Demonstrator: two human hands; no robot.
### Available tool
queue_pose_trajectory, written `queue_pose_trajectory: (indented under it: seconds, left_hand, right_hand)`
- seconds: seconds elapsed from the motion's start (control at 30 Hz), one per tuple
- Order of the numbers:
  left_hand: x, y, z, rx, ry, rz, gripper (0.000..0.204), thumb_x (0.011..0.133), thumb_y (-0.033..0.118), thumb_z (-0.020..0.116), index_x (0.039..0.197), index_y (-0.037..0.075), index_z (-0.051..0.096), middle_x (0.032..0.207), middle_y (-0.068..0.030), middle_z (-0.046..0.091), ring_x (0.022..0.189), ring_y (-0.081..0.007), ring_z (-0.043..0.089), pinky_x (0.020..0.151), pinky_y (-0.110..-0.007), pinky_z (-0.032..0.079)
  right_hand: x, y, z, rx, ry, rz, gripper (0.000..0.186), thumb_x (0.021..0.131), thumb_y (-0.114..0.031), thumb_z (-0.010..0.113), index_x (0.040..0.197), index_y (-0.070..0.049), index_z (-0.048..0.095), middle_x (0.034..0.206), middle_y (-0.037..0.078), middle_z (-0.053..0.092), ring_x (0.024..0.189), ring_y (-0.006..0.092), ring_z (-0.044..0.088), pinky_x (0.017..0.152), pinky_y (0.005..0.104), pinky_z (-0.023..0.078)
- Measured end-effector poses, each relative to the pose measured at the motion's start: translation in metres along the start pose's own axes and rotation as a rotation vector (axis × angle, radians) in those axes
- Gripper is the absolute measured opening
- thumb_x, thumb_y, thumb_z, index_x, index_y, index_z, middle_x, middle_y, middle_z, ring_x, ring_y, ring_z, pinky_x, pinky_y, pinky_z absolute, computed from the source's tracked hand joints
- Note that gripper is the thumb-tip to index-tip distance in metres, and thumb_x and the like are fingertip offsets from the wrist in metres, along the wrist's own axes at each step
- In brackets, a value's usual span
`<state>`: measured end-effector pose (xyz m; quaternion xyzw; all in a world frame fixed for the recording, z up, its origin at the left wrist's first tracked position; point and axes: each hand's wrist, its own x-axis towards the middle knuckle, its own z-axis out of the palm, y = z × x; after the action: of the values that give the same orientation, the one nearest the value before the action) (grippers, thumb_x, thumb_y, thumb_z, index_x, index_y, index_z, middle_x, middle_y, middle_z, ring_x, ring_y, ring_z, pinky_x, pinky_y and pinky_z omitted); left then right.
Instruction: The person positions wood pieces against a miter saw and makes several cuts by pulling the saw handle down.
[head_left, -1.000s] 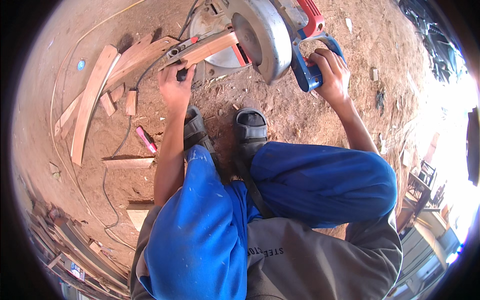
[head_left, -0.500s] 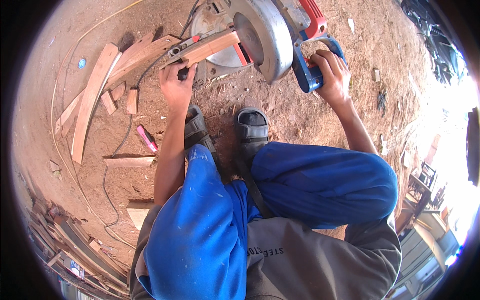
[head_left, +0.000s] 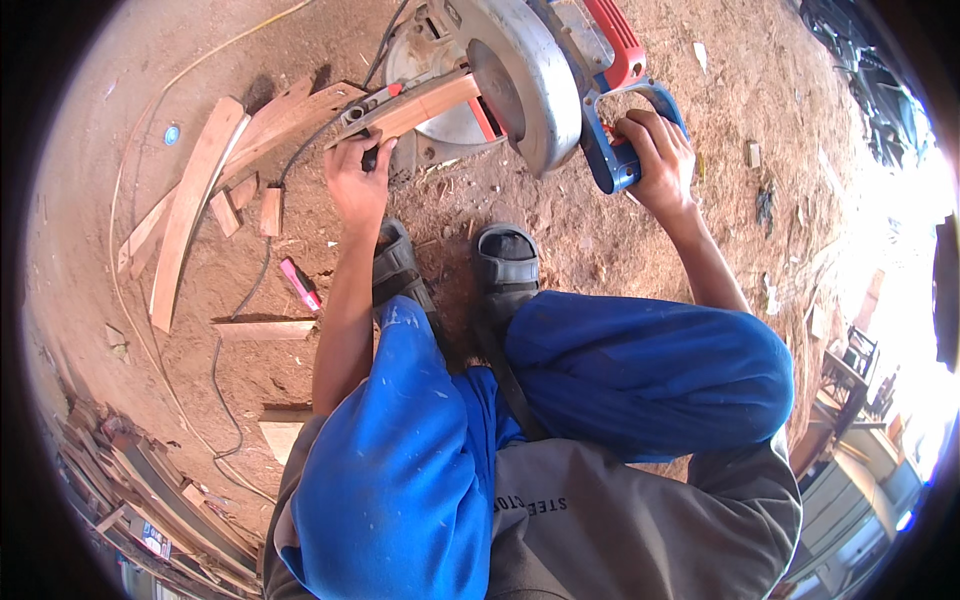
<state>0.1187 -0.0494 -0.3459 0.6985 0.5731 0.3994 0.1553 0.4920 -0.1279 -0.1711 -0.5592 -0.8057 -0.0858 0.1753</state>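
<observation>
A miter saw (head_left: 535, 85) stands on the ground before me, its blade guard and blue and red handle raised to the right of its round metal base. My right hand (head_left: 658, 155) is wrapped round the blue D-shaped handle. At the base, a short wooden board (head_left: 425, 105) lies against the fence, its far end close to the blade. My left hand (head_left: 357, 175) grips the near left end of this board, thumb and fingers closed on it. Some fingers of that hand are hidden behind the wood and the saw's clamp parts.
Long wooden planks (head_left: 200, 205) and short offcuts (head_left: 270, 212) lie on the dirt at left. A pink marker-like object (head_left: 300, 283) rests near my left forearm. A dark cord (head_left: 245, 300) and a yellow cable (head_left: 122, 270) cross the ground. Stacked timber (head_left: 165, 490) stands at lower left.
The view has shifted slightly, so the scene sits a little lower. Both hands keep their holds on the saw handle and the board.
</observation>
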Motion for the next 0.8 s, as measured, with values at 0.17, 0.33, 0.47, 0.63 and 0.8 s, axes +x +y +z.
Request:
queue_pose_trajectory:
  seconds: [0.17,0.33,0.47,0.63,0.8]
  left_hand:
    - [0.0009,0.0008,0.0009,-0.015,0.007,0.026,0.022,0.081,0.018,0.091,0.095,0.007,0.078,0.101,-0.0081,0.077,0.094,-0.0327,0.066,0.087,-0.044,0.054]
    - [-0.0001,-0.0026,0.0003,0.01,-0.021,0.012,0.021,0.083,0.017,0.09,0.098,0.005,0.08,0.103,-0.0097,0.077,0.099,-0.0316,0.068,0.089,-0.043,0.054]
    - [-0.0003,-0.003,0.0035,0.004,-0.019,0.019,0.02,0.083,0.016,0.09,0.096,0.005,0.08,0.102,-0.0096,0.078,0.098,-0.0317,0.068,0.089,-0.043,0.054]
    - [-0.0006,-0.0033,0.0035,-0.011,0.007,0.035,0.023,0.081,0.018,0.091,0.096,0.006,0.078,0.101,-0.0088,0.076,0.096,-0.0336,0.066,0.088,-0.045,0.053]
    - [0.0001,-0.003,0.0022,-0.01,0.009,0.044,0.023,0.08,0.017,0.091,0.095,0.006,0.078,0.1,-0.0089,0.076,0.095,-0.0335,0.066,0.088,-0.044,0.053]
  right_hand:
    - [0.0005,-0.0004,0.0014,-0.013,0.017,0.001,0.031,0.075,-0.012,0.08,0.105,-0.013,0.07,0.107,0.002,0.07,0.097,0.0219,0.072,0.082,0.0369,0.055]
    - [0.0007,-0.0007,0.002,-0.017,0.02,-0.005,0.032,0.075,-0.012,0.08,0.106,-0.013,0.07,0.108,0.002,0.07,0.098,0.0224,0.072,0.083,0.037,0.055]
    - [-0.0012,0.0007,0.0021,-0.021,0.022,-0.004,0.033,0.075,-0.012,0.08,0.106,-0.013,0.071,0.109,0.003,0.071,0.098,0.0227,0.072,0.083,0.037,0.055]
    - [-0.0026,0.0008,0.0047,-0.026,0.031,-0.006,0.033,0.075,-0.013,0.081,0.107,-0.013,0.071,0.109,0.003,0.071,0.099,0.0228,0.072,0.083,0.0372,0.055]
    - [-0.003,0.0006,0.0058,-0.026,0.035,-0.009,0.034,0.075,-0.013,0.081,0.107,-0.013,0.071,0.11,0.003,0.07,0.099,0.0225,0.072,0.083,0.0372,0.055]
